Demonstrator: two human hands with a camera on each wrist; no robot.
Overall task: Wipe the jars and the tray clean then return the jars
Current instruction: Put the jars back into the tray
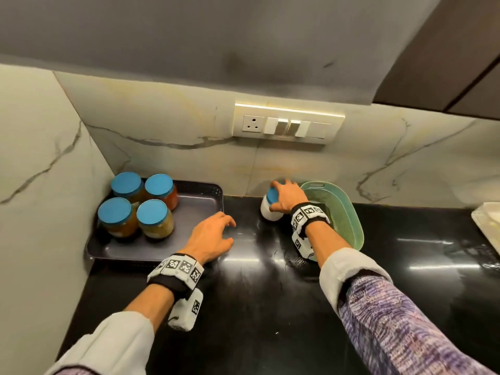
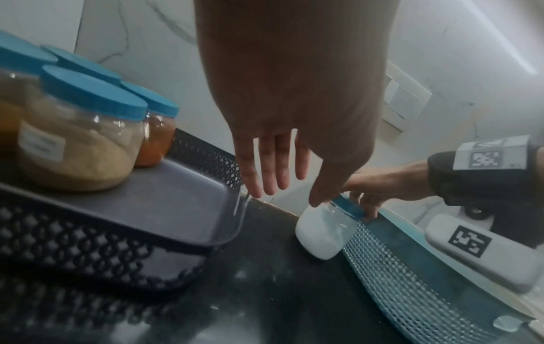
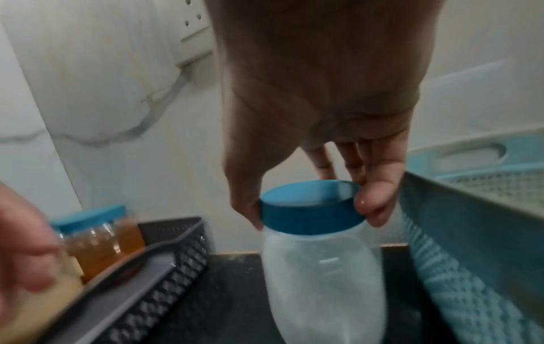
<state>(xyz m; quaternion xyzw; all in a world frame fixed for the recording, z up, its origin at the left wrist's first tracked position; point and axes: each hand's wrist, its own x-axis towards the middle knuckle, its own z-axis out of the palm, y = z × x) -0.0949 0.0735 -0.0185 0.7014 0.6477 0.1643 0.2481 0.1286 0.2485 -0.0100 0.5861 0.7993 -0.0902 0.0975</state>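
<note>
Four blue-lidded jars (image 1: 140, 204) clustered at the left end of the dark tray (image 1: 200, 209) in the counter corner, seemingly returned already, with the tray's right end bare for more. From the head view: right hand (image 1: 286, 197) clamped over the blue lid of a fifth, white-filled jar (image 1: 270, 205), standing on the black counter (image 1: 257, 293) between tray and green basket (image 1: 349, 212), probably gripped from above for carrying across. Left hand (image 1: 211, 238) hovering by the tray's right edge, fingers spread and loose, holding nothing, perhaps to steady the tray.

From the left wrist: left hand (image 2: 291, 111) with straight fingers (image 2: 272, 172), empty, above the tray's mesh wall (image 2: 206, 158); white jar (image 2: 324, 232) tilted, just beside the basket (image 2: 412, 291).

From the right wrist: right thumb and fingers (image 3: 377, 200) wrapped round the lid (image 3: 312, 207), basket wall (image 3: 471, 232) close on the right, tray (image 3: 165, 267) on the left.
</note>
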